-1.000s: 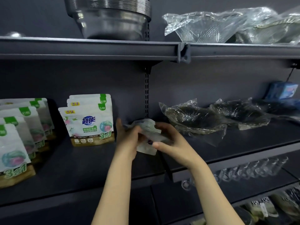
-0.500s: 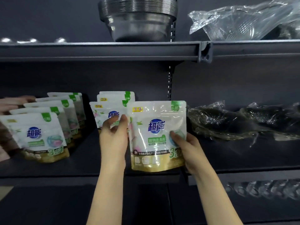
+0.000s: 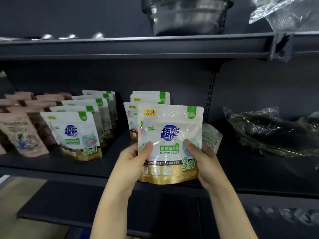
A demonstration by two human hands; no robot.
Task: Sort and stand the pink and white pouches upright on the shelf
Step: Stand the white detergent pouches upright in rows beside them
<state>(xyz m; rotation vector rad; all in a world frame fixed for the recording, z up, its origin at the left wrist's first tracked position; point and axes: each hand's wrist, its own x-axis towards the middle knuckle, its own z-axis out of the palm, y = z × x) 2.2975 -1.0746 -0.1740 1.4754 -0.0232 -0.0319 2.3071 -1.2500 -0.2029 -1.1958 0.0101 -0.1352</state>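
Note:
A white pouch with a gold base and blue logo stands upright at the front of the dark shelf. My left hand grips its left side, thumb on the front. My right hand grips its right side the same way. Behind it stands a short row of white pouches. Another white pouch peeks out to the right, behind the held one. To the left runs a longer row of white pouches, and pink pouches stand at the far left.
Dark items wrapped in clear plastic lie on the shelf to the right. A stack of metal bowls and plastic-wrapped ware sit on the upper shelf. A perforated upright post divides the back panel. A lower shelf shows below.
A second ago both hands handled a crumpled pouch lying flat. It now stands upright facing me in both hands. The view has shifted left, revealing the pink pouches.

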